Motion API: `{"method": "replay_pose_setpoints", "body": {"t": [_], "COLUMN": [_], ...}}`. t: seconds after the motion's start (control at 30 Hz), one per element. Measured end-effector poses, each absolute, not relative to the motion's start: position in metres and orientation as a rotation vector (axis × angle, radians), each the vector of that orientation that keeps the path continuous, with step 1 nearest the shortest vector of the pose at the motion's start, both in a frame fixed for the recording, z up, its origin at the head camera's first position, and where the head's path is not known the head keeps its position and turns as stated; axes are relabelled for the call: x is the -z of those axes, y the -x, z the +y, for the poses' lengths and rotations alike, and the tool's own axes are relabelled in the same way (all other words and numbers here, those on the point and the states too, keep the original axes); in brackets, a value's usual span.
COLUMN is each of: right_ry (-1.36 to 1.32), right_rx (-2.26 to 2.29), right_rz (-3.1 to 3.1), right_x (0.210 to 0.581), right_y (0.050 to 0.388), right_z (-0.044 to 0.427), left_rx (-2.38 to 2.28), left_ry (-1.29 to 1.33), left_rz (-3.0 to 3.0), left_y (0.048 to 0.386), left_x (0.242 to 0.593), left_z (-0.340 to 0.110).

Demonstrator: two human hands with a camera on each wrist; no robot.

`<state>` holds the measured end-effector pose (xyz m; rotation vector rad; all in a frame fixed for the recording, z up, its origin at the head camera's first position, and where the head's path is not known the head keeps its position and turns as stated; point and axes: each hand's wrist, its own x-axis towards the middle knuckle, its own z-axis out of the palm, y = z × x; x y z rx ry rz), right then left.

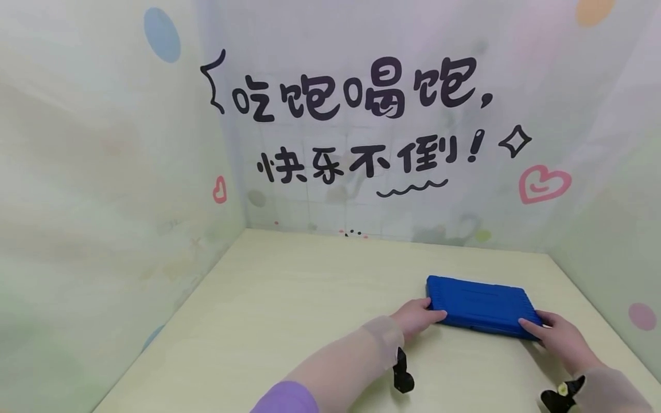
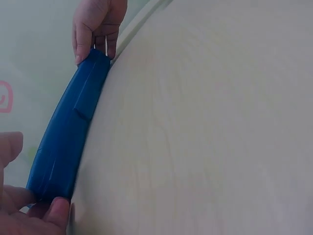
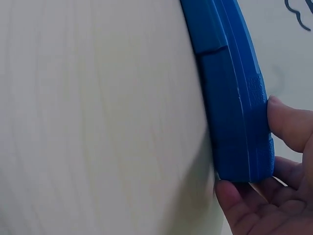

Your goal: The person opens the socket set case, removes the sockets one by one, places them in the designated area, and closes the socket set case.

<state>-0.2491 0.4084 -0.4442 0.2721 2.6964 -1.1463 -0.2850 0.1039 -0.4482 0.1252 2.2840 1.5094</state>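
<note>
A flat blue plastic case [image 1: 480, 304], closed, lies level at the right side of the table, held between both hands. My left hand [image 1: 415, 318] grips its left end, thumb on the near edge. At the opposite end, my right hand [image 1: 563, 341] holds the case with the thumb over the top edge and fingers around the side. A small tab shows on the long side of the case [image 2: 68, 127] in the left wrist view. A shadow falls beside the case; whether its underside touches the table cannot be told.
The pale wood-grain table [image 1: 289, 292] extends to the left. Printed fabric walls enclose it, the back wall [image 1: 330, 212] bearing black lettering. Black wrist mounts [image 1: 403, 373] hang from both sleeves.
</note>
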Motion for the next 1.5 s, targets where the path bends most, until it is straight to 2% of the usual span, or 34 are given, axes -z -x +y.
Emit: {"method": "replay_pose_setpoints", "body": {"t": [1.0, 1.5], "right_ry": [-0.165, -0.075], "right_rx": [1.254, 1.248], "right_rz": [2.747, 2.776], "right_x": [0.444, 0.449], "right_y": [0.263, 0.265], "right_z": [0.290, 0.251], "left_rx": [-1.474, -1.474], "left_ry": [-0.147, -0.138], "left_rz": [2.314, 2.298], "left_y": [0.302, 0.293], "left_x": [0.449, 0.448], "left_z": [-0.017, -0.065]}}
